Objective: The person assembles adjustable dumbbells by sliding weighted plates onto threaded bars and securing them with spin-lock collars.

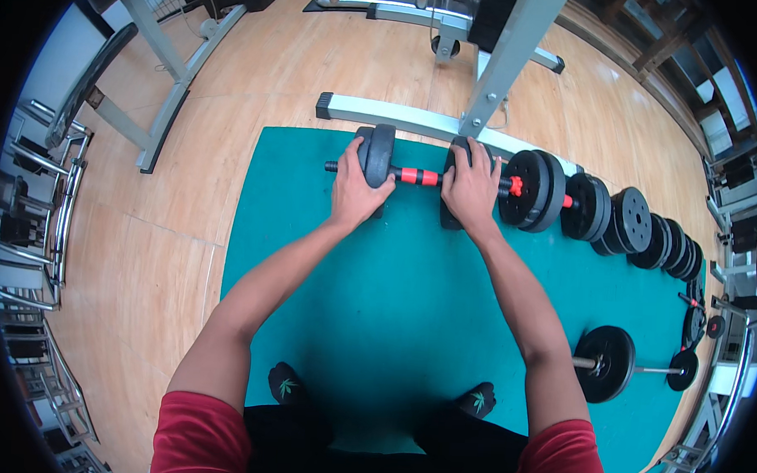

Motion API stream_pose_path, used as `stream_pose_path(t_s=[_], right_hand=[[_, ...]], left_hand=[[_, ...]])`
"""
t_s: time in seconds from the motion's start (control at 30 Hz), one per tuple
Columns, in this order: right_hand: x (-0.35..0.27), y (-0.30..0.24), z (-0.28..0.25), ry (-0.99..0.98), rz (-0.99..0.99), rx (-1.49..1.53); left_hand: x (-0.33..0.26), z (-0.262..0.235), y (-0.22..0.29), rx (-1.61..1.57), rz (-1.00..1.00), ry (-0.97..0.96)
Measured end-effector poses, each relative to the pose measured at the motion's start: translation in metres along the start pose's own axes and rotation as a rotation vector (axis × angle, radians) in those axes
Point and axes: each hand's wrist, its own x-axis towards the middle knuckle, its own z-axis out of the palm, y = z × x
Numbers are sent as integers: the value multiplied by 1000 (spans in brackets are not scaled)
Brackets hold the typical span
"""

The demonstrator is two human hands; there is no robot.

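A dumbbell bar with a red and black grip (418, 177) lies across the far part of the green mat, dark weight plates at both ends. My left hand (359, 190) is closed round the left weight plates (383, 149), thumb on the inner side, and the bar's black threaded end sticks out past them. My right hand (474, 186) is wrapped over the top of the right weight plate (451, 212). Just right of that hand is a red star collar (515, 186) against another loaded dumbbell (530, 192); which bar the collar sits on, I cannot tell.
Several black weight plates (633, 220) stand in a row along the mat's right side. A loaded barbell (607, 364) lies at the lower right. Beyond the green mat (369, 278) runs a grey machine frame (391, 112). My socked feet (286, 386) are on the mat.
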Motion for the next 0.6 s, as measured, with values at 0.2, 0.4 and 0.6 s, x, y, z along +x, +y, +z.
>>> stream_pose_path(t_s=[0.2,0.4,0.6], right_hand=[[-23,-13,-6,70,40,8],[-26,-3,-16,60,-46,74],[-38,-14,-8,98,341,277]], left_hand=[[-13,3,-2,-21,42,77],[-7,-6,-3,-7,49,-2],[-7,-7,11,-59,-47,-13]])
